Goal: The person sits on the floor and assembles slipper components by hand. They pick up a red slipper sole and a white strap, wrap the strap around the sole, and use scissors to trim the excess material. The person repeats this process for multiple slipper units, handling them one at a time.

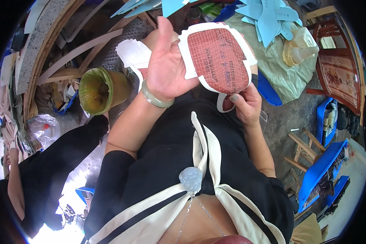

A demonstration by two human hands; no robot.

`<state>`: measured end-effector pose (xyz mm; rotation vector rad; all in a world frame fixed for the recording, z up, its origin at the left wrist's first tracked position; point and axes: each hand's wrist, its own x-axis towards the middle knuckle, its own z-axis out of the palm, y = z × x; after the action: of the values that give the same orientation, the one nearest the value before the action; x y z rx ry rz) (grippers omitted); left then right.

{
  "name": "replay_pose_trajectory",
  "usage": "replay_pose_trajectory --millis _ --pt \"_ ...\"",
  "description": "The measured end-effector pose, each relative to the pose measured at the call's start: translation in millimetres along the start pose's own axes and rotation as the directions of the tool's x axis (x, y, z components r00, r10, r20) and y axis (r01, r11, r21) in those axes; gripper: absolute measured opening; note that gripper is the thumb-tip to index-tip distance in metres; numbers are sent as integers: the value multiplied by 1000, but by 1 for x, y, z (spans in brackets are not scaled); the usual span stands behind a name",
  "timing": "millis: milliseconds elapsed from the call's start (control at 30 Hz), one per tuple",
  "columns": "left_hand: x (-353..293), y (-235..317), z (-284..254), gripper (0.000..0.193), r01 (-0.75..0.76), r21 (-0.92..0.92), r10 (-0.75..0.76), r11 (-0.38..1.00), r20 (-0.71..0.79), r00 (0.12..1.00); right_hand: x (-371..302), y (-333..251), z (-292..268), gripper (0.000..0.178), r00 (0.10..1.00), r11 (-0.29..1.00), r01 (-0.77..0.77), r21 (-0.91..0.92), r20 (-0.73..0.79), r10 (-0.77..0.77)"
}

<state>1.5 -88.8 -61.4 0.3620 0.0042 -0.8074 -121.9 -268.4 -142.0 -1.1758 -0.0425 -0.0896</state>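
Note:
A flat reddish-brown piece [219,61] with a grid pattern, printed marks and a notched white border is held up in front of me. My right hand [248,103] pinches its lower right edge, thumb on the near face. A smaller white-edged flap [225,103] hangs below it, partly hidden. My left hand [166,67] is beside the piece's left edge, palm up and thumb stretched out, with a pale bangle [156,95] at the wrist; the piece's edge overlaps some of its fingers. Behind that hand lies a white cut piece [133,53].
Light-blue pointed cut pieces [268,18] lie on a greenish sack [293,79], near a bottle with yellowish contents [299,51]. A yellow-lined bin [94,91] stands left. Blue trays [319,175] and a wooden stool [303,150] are at right. Another person's arm [15,183] shows lower left.

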Motion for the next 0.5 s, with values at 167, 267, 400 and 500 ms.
replay_pose_trajectory --millis 167,267,400,500 --pt "5 -5 -8 65 9 -14 -8 1000 88 996 1 5 1 41 999 998 4 56 -38 -2" --pt "8 -9 -11 59 -17 -14 18 1000 82 996 1 8 1 41 999 996 8 84 -51 -4" --pt "10 -8 -11 56 34 -150 -18 988 107 994 -4 12 -4 43 997 985 36 171 -75 -24" --pt "10 -5 -11 56 28 -137 -9 990 134 991 -2 12 -6 43 986 984 92 153 -150 -69"
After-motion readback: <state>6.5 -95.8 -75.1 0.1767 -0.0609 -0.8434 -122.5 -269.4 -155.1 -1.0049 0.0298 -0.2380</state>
